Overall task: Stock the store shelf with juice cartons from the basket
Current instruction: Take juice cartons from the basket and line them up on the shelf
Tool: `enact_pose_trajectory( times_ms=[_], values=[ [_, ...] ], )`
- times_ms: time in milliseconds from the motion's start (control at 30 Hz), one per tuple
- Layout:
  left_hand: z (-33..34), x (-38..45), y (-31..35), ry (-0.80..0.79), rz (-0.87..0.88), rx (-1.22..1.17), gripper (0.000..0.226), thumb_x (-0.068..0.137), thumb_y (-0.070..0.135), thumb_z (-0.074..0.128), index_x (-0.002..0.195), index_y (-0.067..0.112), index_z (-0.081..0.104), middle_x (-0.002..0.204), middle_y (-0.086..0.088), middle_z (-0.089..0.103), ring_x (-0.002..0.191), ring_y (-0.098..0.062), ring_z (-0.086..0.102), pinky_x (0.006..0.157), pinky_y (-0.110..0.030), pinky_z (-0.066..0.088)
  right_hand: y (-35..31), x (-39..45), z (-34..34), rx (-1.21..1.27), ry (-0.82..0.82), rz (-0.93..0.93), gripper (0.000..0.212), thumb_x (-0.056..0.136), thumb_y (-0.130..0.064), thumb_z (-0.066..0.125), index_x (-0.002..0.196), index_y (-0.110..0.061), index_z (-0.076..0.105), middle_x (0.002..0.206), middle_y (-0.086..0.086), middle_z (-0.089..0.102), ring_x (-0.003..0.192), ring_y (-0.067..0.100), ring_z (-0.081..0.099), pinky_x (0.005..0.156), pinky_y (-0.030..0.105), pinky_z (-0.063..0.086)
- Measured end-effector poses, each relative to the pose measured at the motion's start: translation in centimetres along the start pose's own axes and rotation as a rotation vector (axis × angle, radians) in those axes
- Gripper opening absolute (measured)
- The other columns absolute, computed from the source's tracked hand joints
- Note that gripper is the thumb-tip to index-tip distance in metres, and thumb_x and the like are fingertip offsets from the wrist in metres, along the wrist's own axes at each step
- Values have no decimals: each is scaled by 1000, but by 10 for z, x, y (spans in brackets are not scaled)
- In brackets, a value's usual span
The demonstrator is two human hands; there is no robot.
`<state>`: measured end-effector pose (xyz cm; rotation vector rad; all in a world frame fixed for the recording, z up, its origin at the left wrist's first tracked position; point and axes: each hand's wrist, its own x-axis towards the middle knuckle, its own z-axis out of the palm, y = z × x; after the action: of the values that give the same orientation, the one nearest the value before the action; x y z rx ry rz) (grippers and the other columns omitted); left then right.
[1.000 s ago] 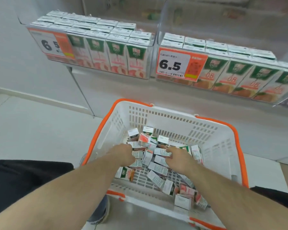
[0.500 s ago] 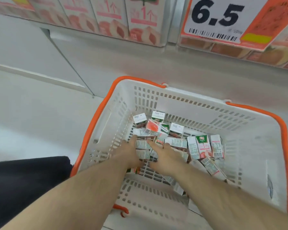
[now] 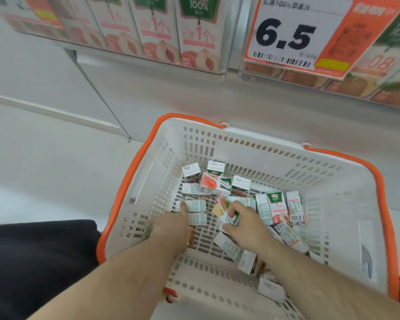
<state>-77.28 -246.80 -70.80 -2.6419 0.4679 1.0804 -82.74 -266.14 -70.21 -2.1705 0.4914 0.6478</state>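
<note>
1. Our left hand (image 3: pixel 171 227) reaches into the basket (image 3: pixel 346 181), its fingers pinching a small white carton (image 3: pixel 195 206).
2. Our right hand (image 3: pixel 245 221) grips a tilted carton (image 3: pixel 225 211) with curled fingers.
3. Other juice cartons (image 3: pixel 276 207) lie loose on the basket floor.
4. Beyond, the shelf (image 3: pixel 153 65) carries large cartons (image 3: pixel 199 33) beside a price tag (image 3: pixel 286 35).
</note>
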Motion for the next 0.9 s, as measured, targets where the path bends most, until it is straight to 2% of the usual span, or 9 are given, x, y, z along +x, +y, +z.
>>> enact_pose_trajectory(
  times_ms=[67,200,333,367,433,533,633,800,900],
  values=[
    [0,1,-5,-10,-15,-93,107,78,26,62,154,23,-14,98,-1,62,90,-25,61,80,-47,57,0,-5,-2,-56,0,2,25,90,-19,65,92,-35,46,114,7,48,59,15,54,51,21,38],
    [-5,-6,-11,4,6,-301,94,76,36,72,150,27,16,94,8,57,89,-16,53,86,-34,53,-1,-10,-1,-360,-51,-39,48,89,-23,60,132,-32,42,139,5,34,111,25,53,92,34,46],
    [-7,-6,-15,8,-61,-536,93,70,35,80,146,27,26,103,7,62,92,-17,59,84,-34,55,-22,-9,-2,-725,-16,-114,67,89,-30,56,150,-37,27,150,12,25,140,33,23,115,48,20],
    [-8,-5,-15,13,-93,-591,90,71,33,80,144,27,27,100,7,62,92,-18,59,84,-34,55,-28,-7,0,-816,4,-149,69,89,-31,55,151,-38,27,153,14,20,143,34,16,117,51,15],
    [-9,-3,-16,19,-147,-686,81,74,26,78,139,27,31,87,10,57,87,-18,58,79,-32,54,-40,-3,5,-914,33,-235,57,89,-33,55,145,-31,44,156,14,17,145,35,10,118,55,10],
    [-7,2,-14,6,-174,-735,74,75,24,76,136,28,33,90,7,60,89,-20,61,83,-36,55,-55,10,10,-936,115,-329,42,89,-32,53,127,-17,60,150,14,30,139,33,21,115,52,18],
    [-5,7,-14,33,-217,-766,68,78,32,73,133,28,34,91,6,61,88,-21,63,85,-39,56,-65,31,11,-896,231,-272,58,86,-28,56,140,-14,40,146,15,37,139,34,23,114,52,16],
    [-4,10,-18,33,-222,-973,63,75,36,76,126,32,40,90,8,65,83,-19,66,77,-42,59,-62,54,10,-900,119,24,99,77,-32,70,154,-12,10,162,19,12,150,39,-8,112,59,-19],
    [-5,10,-21,15,-210,-1076,54,75,32,77,120,30,47,95,7,66,85,-17,68,80,-40,58,-56,63,12,-851,164,9,96,76,-31,73,152,-13,16,162,17,14,150,38,-6,110,59,-21]
  ],
)
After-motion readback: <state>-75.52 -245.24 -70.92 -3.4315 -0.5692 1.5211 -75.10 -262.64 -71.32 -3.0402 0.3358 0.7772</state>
